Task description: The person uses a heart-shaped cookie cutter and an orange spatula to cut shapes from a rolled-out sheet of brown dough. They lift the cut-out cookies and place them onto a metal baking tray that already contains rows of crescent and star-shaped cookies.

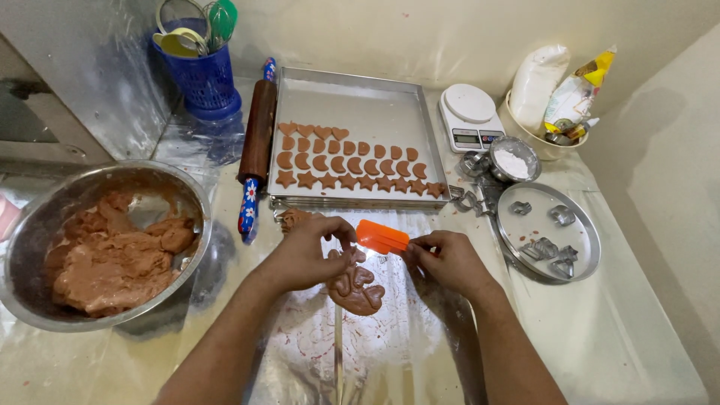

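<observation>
Hands met over a flattened piece of brown dough [355, 289] on the foil-covered counter [615, 337]. Right hand [448, 260] had its fingers clamped on a flat orange plastic scraper [382, 236], blade pointing left, raised just above the dough's top edge. Left hand [304, 253] had its fingertips pinched together by the scraper's left tip; whether they gripped a dough bit or the blade couldn't be told. The dough lay between the wrists, with cut-out gaps along its edge, on a floured patch. A small brown dough scrap [295, 218] sat just behind the left hand. Behind both hands was a rectangular metal baking tray [352, 94] with rows of brown cut-out biscuits [349, 161]: hearts, crescents, stars. A wooden rolling pin with patterned blue handles [257, 139] lay along the tray's left side. A large steel bowl [41, 217] at the left held a mass of brown dough [112, 259]. On the right a round steel plate [589, 240] carried metal cookie cutters [545, 249]. Near it stood a small steel dish of white flour [513, 159] and a white kitchen scale [469, 112]. A blue utensil basket [204, 79] stood at the back left.
</observation>
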